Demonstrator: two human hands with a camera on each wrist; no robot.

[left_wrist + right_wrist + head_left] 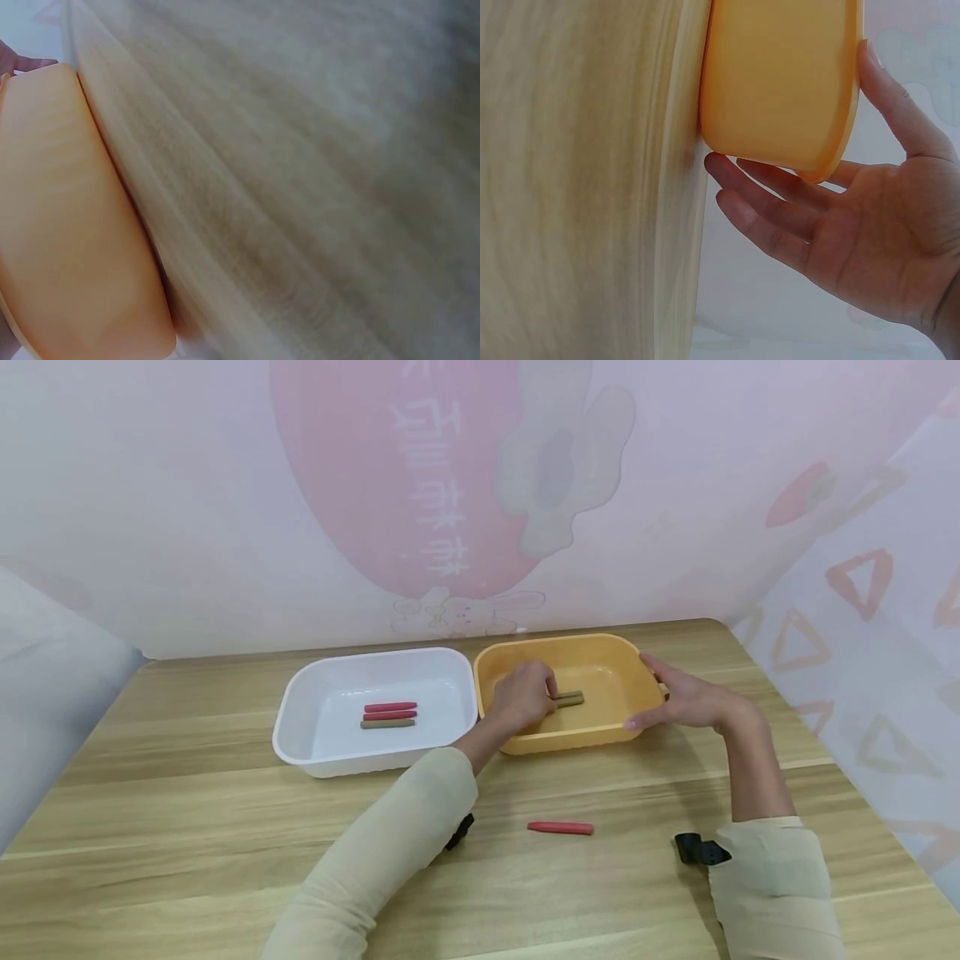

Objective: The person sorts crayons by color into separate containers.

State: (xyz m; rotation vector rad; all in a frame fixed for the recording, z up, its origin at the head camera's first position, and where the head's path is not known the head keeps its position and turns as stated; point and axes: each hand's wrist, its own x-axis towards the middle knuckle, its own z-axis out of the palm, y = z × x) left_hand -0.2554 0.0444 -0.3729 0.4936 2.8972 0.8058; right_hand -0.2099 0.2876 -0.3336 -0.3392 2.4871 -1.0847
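Note:
My left hand reaches into the yellow tray, fingers curled down. It pinches at the ends of two brown crayons lying side by side; the fingers hide those ends. At the tray's right end my right hand grips the wall. Its thumb presses the rim and its fingers bend around the outside in the right wrist view. To the left, a white tray holds two red crayons and one brown crayon, roughly parallel. The left wrist view shows the yellow tray's outer wall, not the left hand's fingers.
Another red crayon lies on the wooden table in front of the yellow tray, between my forearms. The two trays stand side by side near the table's back edge. A printed wall covering rises behind.

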